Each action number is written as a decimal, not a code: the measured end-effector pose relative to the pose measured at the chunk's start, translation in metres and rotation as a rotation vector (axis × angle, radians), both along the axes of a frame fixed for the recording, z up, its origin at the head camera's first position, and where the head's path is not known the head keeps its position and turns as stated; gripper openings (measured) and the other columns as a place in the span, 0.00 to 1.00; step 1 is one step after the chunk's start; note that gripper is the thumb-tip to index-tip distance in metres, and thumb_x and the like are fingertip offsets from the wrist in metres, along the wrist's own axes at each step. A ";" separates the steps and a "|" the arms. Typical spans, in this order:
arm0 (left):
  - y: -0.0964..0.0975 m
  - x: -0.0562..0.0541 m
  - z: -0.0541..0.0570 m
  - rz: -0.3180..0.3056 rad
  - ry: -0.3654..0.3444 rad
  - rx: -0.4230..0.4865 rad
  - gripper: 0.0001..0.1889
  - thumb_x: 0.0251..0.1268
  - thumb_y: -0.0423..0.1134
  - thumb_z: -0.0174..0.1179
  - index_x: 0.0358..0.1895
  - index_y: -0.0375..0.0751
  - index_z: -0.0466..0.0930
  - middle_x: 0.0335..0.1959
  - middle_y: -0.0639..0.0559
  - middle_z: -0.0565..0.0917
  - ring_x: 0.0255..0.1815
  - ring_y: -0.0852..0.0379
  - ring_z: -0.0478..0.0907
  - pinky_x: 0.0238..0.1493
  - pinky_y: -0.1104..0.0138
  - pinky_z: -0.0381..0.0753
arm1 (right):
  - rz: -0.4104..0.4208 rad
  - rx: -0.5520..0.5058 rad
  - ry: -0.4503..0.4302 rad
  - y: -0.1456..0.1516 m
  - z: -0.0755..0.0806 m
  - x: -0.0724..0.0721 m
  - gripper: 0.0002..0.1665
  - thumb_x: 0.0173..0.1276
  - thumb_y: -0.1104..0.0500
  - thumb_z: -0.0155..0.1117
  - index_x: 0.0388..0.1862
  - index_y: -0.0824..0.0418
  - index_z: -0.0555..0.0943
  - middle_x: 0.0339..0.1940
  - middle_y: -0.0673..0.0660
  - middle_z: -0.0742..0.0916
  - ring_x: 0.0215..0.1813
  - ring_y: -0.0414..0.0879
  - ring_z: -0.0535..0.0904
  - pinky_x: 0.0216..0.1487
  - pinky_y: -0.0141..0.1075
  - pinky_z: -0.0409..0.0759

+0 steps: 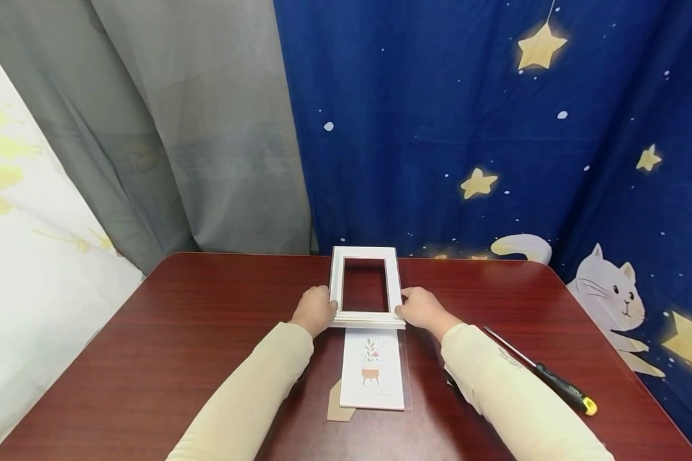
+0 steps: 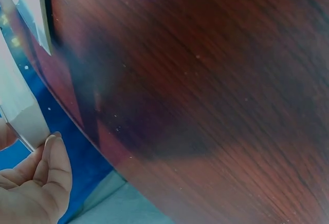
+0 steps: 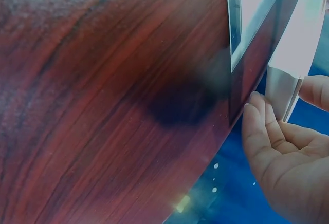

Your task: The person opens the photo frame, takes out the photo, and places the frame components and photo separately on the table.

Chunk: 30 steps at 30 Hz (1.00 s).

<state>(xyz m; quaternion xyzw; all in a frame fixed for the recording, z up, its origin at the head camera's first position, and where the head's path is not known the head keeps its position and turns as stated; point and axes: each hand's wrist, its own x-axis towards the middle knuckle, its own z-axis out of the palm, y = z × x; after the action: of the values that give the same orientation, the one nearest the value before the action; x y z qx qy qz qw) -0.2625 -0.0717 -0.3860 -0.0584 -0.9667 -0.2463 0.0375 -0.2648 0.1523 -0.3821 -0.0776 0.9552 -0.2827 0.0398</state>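
A white picture frame [image 1: 368, 316] with a bare opening is held up over the table, tilted toward the head camera. My left hand [image 1: 314, 310] grips its lower left corner, and my right hand [image 1: 423, 308] grips the lower right corner. In the left wrist view the fingers [image 2: 56, 157] pinch the frame's edge [image 2: 25, 121]. The right wrist view has the fingers [image 3: 257, 131] bent around the other corner [image 3: 282, 88]. Just below the frame lies a white card [image 1: 354, 384] printed with a potted plant, on top of a clear sheet [image 1: 407, 378] and a brown board piece [image 1: 339, 410].
A screwdriver [image 1: 559, 384] with a black and yellow handle lies right of my right forearm. The dark red wooden table [image 1: 207, 333] ends at a rounded back edge. Behind it hang a grey curtain [image 1: 225, 128] and a blue star-patterned curtain [image 1: 415, 128].
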 end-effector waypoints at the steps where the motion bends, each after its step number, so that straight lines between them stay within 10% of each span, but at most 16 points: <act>1: 0.000 -0.001 -0.001 0.001 0.001 0.003 0.07 0.63 0.33 0.57 0.34 0.29 0.77 0.28 0.39 0.78 0.37 0.43 0.79 0.45 0.54 0.78 | -0.001 -0.002 0.000 0.000 0.000 -0.001 0.29 0.58 0.63 0.59 0.58 0.77 0.74 0.40 0.64 0.87 0.41 0.51 0.78 0.54 0.47 0.76; 30: 0.009 -0.029 -0.019 0.040 -0.074 -0.013 0.10 0.66 0.33 0.56 0.42 0.27 0.78 0.35 0.38 0.81 0.42 0.44 0.80 0.46 0.55 0.79 | -0.025 0.019 -0.065 0.002 -0.015 -0.027 0.27 0.59 0.64 0.57 0.58 0.76 0.75 0.55 0.67 0.82 0.50 0.53 0.78 0.58 0.48 0.74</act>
<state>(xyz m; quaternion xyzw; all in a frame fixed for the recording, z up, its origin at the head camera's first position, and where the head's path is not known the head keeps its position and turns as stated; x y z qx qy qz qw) -0.2919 -0.0628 -0.4054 -0.0299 -0.9700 -0.2410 0.0063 -0.2913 0.1544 -0.3970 -0.0562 0.9570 -0.2765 0.0680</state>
